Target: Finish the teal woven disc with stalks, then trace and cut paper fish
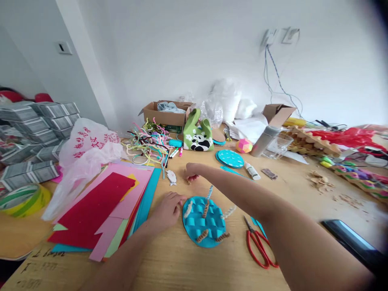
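Observation:
A round blue woven paper piece (203, 221) lies on the wooden table, with several fuzzy pipe-cleaner bits threaded through its slits. My left hand (166, 209) rests at its left edge, fingers curled against the rim. My right hand (191, 171) reaches forward past the piece, fingers closed on something small I cannot make out, near a small white paper scrap (171, 177).
Red-handled scissors (258, 246) lie right of the blue piece. A stack of coloured paper sheets (106, 208) sits left. Further back are a pile of pipe cleaners (147, 142), a panda bag (197, 136), a blue dotted disc (230, 158), a glue tube (251, 171) and a cardboard box (165, 115).

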Available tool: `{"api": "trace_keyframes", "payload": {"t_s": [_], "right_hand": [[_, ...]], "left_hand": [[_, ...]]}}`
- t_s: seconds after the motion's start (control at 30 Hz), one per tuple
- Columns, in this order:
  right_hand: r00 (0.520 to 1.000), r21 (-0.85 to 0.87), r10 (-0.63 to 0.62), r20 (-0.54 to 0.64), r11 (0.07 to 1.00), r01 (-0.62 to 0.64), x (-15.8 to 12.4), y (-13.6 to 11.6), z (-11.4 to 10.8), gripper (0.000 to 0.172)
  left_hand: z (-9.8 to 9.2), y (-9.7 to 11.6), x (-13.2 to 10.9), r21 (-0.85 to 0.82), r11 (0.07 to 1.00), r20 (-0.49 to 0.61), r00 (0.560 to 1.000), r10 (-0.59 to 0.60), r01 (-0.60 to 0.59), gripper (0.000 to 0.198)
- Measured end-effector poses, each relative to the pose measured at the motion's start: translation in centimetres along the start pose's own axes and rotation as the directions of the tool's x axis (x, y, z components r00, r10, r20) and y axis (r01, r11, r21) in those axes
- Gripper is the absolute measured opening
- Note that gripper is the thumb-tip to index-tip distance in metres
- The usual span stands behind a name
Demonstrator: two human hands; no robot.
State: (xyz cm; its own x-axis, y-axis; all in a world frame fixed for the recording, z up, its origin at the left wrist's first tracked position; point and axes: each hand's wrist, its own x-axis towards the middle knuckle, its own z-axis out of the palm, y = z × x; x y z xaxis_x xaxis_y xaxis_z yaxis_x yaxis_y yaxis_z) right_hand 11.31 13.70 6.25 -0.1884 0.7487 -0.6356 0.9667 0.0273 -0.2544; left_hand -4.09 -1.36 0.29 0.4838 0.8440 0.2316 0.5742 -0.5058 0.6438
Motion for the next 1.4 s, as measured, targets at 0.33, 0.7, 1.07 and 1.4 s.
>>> {"api": "trace_keyframes", "payload": {"t_s": [0.33, 0.7, 1.07, 1.4], "right_hand": [[0.908, 0.402, -0.372, -0.193, 0.814, 0.419, -6.2, 1.2, -0.3, 0.024], [0.77, 0.547, -0.319, -0.553, 0.558, 0.624, -13.7, 0.8, 5.7, 0.028], [0.699, 0.557, -0.204, -0.685, 0.473, 0.683, -16.1, -0.1, 8.3, 0.025], [0.663, 0.572, -0.226, -0.713, 0.36, 0.737, -14.8, 2.0, 6.9, 0.029]], "left_hand": [[-0.9, -0.6, 0.6, -0.404, 0.908, -0.321, 0.912, -0.254, 0.111, 0.03], [-2.0, 3.1, 0.3, -0.78, 0.626, -0.229, 0.933, -0.278, -0.005, 0.031], [-1.8, 3.0, -0.2, -0.812, 0.584, -0.152, 0.964, -0.216, 0.003, 0.02], [-1.9, 2.9, -0.1, -0.699, 0.715, -0.218, 0.957, -0.192, -0.015, 0.016]]}}
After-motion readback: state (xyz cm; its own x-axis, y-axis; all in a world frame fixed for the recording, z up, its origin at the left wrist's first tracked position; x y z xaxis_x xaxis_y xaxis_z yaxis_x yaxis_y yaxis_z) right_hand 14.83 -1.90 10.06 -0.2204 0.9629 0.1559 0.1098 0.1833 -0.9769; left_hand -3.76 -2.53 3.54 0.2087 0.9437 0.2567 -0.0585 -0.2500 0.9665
